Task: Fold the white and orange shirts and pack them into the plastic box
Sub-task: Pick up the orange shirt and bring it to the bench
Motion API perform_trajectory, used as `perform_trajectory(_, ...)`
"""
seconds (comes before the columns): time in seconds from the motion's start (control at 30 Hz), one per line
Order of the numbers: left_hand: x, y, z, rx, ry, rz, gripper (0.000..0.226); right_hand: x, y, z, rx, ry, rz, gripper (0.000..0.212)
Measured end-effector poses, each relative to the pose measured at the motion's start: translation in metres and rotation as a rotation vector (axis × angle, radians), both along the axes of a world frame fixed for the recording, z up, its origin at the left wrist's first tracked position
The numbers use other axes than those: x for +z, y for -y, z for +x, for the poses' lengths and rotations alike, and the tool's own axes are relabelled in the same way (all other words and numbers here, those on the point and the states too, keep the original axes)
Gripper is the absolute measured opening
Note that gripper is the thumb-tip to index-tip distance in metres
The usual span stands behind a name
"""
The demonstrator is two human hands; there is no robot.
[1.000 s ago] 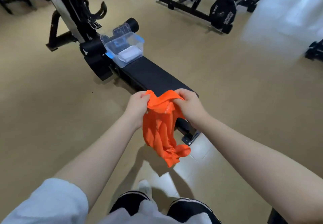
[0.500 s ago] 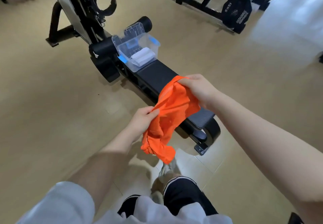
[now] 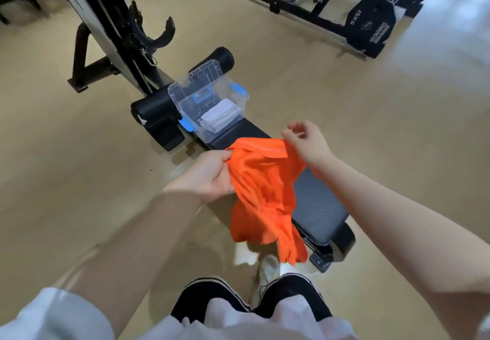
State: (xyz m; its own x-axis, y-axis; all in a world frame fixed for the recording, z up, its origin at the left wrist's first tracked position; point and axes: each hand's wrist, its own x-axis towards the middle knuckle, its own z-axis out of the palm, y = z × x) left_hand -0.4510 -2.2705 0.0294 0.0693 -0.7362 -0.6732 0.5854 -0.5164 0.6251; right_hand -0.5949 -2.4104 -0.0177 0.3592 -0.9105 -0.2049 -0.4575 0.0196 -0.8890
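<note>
The orange shirt [image 3: 265, 188] hangs crumpled in the air over the near end of the black bench [image 3: 318, 204]. My left hand [image 3: 209, 175] grips its upper left edge. My right hand [image 3: 307, 140] is at the upper right edge with thumb and forefinger curled and free above the cloth. Whether its lower fingers hold the shirt is hidden. The clear plastic box [image 3: 212, 138] with blue latches stands on the far part of the bench, its lid [image 3: 204, 77] tipped up behind it. A folded white shirt [image 3: 220, 118] lies inside.
A black upright frame with hooks [image 3: 106, 21] rises behind the bench on the left. A rack with weight plates [image 3: 368, 26] stands at the back right. My shoe [image 3: 267, 268] is on the tan floor beside the bench's near foot.
My left hand rose to the shirt's top edge, level with the right. My right thumb and forefinger came off the cloth. The shirt now hangs wider between the hands.
</note>
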Motion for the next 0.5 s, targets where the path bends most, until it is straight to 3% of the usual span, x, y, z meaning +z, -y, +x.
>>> perform_trajectory(0.1, 0.006, 0.032, 0.008, 0.097, -0.027, -0.006, 0.023, -0.007, -0.02, 0.008, 0.124, 0.099, -0.171, 0.025)
perform_trajectory(0.23, 0.011, 0.061, 0.023, 0.066, -0.046, 0.019, 0.021, -0.024, -0.045, 0.02, 0.323, 0.172, 0.143, 0.01)
perform_trajectory(0.3, 0.021, 0.069, 0.031, 0.011, -0.064, 0.032, 0.023, -0.026, -0.048, 0.031, 0.302, 0.269, 0.276, 0.02)
perform_trajectory(0.37, 0.029, 0.075, 0.044, -0.044, -0.074, 0.023, 0.024, -0.031, -0.049, 0.042, 0.262, 0.319, 0.326, 0.033)
perform_trajectory(0.5, 0.035, 0.083, 0.08, -0.12, -0.107, 0.005, 0.029, -0.04, -0.05, 0.068, 0.218, 0.304, 0.362, 0.014)
